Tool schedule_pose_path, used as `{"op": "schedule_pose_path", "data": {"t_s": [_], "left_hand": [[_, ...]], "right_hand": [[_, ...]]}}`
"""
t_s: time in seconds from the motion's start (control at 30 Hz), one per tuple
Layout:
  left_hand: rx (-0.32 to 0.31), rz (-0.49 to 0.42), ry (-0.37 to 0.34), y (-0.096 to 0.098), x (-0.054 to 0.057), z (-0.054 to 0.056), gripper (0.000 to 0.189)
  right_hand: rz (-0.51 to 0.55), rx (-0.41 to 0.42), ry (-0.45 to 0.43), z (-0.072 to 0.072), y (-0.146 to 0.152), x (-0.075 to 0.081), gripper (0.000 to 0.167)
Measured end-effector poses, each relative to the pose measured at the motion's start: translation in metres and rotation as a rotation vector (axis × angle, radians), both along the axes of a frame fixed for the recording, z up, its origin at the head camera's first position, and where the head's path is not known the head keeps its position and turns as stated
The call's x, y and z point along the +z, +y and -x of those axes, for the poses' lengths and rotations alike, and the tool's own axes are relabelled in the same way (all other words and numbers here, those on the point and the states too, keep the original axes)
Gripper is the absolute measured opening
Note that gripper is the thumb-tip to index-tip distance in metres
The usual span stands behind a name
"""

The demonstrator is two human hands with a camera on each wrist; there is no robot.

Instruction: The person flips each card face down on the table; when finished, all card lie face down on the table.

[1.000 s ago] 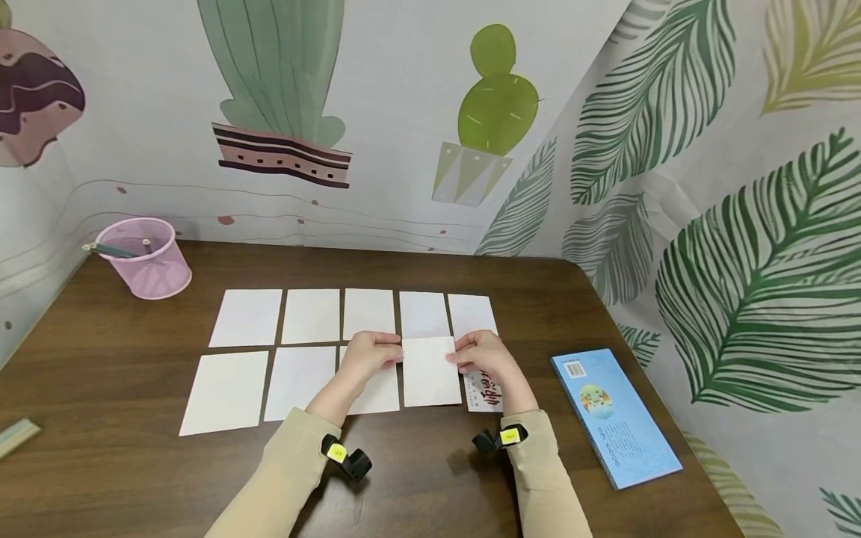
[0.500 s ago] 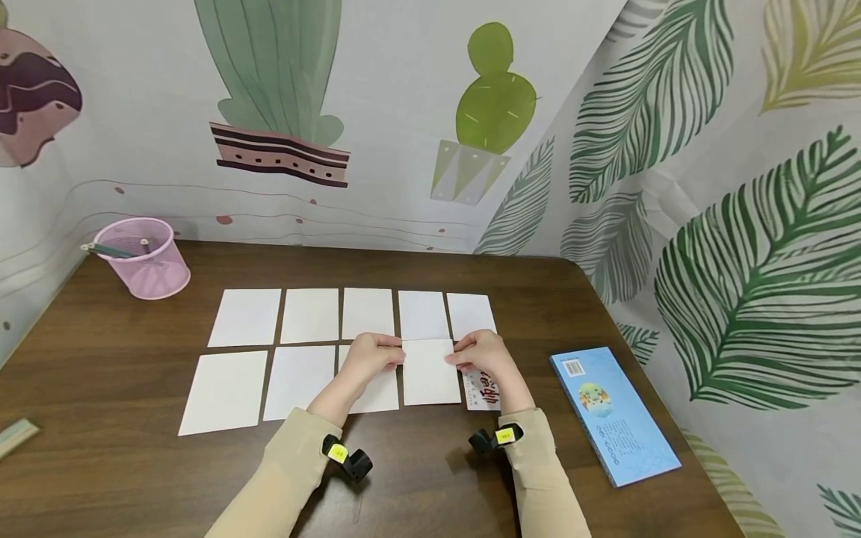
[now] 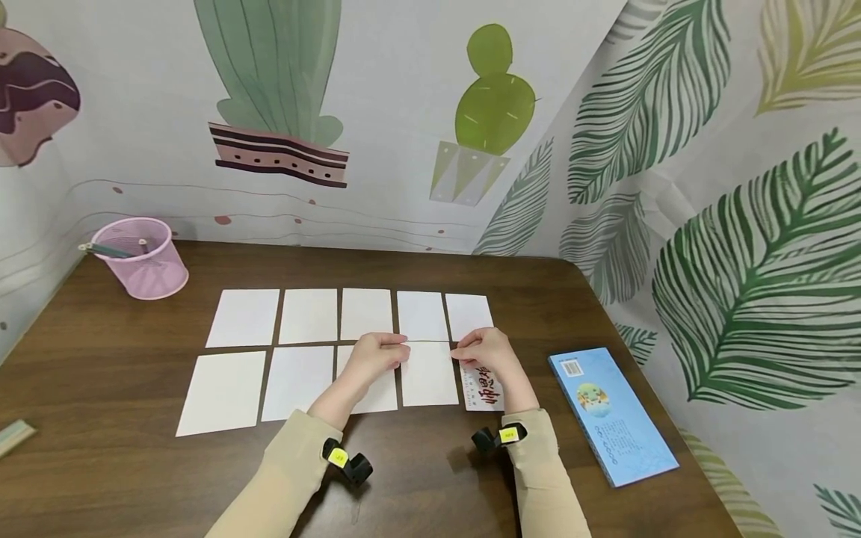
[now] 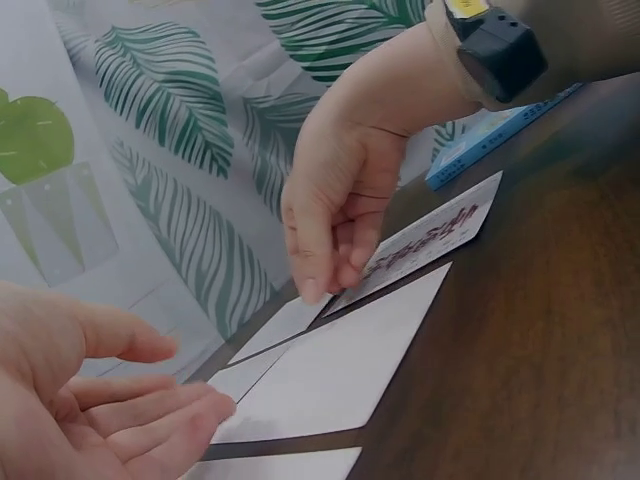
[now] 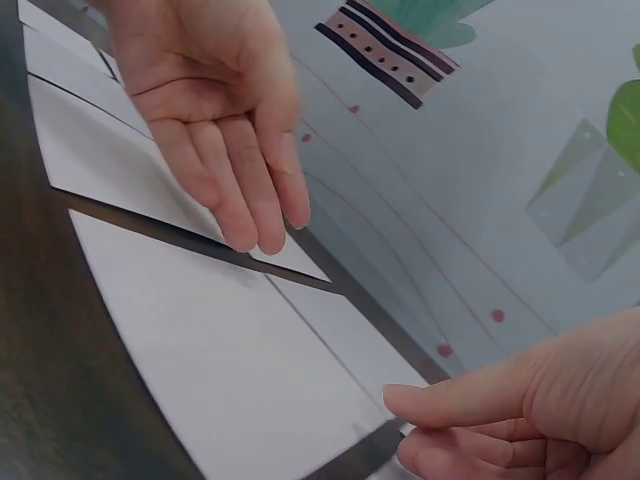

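A blank white card (image 3: 429, 377) lies in the lower row, fourth from the left, its top edge close to the card (image 3: 421, 315) above. My left hand (image 3: 366, 362) is at its left edge, fingertips at the upper corner; the left wrist view shows this hand's thumb (image 4: 130, 335) apart from the fingers, with nothing between. By the card's upper right corner is my right hand (image 3: 489, 351), thumb and fingers slightly parted in the right wrist view. Under that hand lies a card with dark red writing (image 3: 483, 388), its upper part covered.
Several other blank cards (image 3: 220, 392) lie in two rows. A pink mesh pen cup (image 3: 151, 261) with pencils stands at the back left, a blue book (image 3: 613, 418) lies at the right. A pale green striped object (image 3: 15, 436) sits by the left edge of the view.
Both hands held the fourth lower card by its sides earlier. Now the right fingers have slid off its right edge and the left fingers have loosened; the card has settled slightly nearer me.
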State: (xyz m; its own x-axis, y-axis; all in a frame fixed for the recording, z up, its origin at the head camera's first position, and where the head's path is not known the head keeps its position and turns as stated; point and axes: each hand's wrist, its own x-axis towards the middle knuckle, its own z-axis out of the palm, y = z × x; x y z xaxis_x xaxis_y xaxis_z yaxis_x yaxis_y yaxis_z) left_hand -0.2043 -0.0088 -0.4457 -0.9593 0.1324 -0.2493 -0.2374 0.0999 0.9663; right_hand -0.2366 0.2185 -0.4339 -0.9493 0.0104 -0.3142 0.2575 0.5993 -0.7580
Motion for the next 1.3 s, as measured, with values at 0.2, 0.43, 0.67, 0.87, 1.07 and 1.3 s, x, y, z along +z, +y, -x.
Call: {"op": "schedule_pose_path", "data": {"t_s": [0.2, 0.43, 0.67, 0.87, 1.07, 1.3], "left_hand": [[-0.042, 0.033, 0.101, 0.012, -0.003, -0.005, 0.032], [-0.09, 0.055, 0.151, 0.033, -0.007, -0.005, 0.03], [-0.15, 0.047, 0.166, 0.065, -0.001, -0.011, 0.035], [-0.165, 0.027, 0.106, 0.086, 0.002, -0.017, 0.046], [-0.188, -0.009, 0.082, 0.092, 0.003, -0.023, 0.05], [-0.204, -0.004, 0.063, 0.093, 0.003, -0.024, 0.049]], "right_hand": [[-0.077, 0.092, 0.128, 0.0, 0.017, 0.007, 0.026], [-0.09, 0.111, 0.171, 0.0, 0.048, 0.008, 0.034], [-0.155, 0.128, 0.104, -0.002, 0.074, 0.008, 0.039], [-0.172, 0.083, 0.033, -0.004, 0.077, 0.006, 0.048], [-0.129, 0.0, 0.0, -0.006, 0.075, 0.005, 0.05], [-0.052, -0.036, -0.045, -0.005, 0.072, 0.003, 0.051]]}}
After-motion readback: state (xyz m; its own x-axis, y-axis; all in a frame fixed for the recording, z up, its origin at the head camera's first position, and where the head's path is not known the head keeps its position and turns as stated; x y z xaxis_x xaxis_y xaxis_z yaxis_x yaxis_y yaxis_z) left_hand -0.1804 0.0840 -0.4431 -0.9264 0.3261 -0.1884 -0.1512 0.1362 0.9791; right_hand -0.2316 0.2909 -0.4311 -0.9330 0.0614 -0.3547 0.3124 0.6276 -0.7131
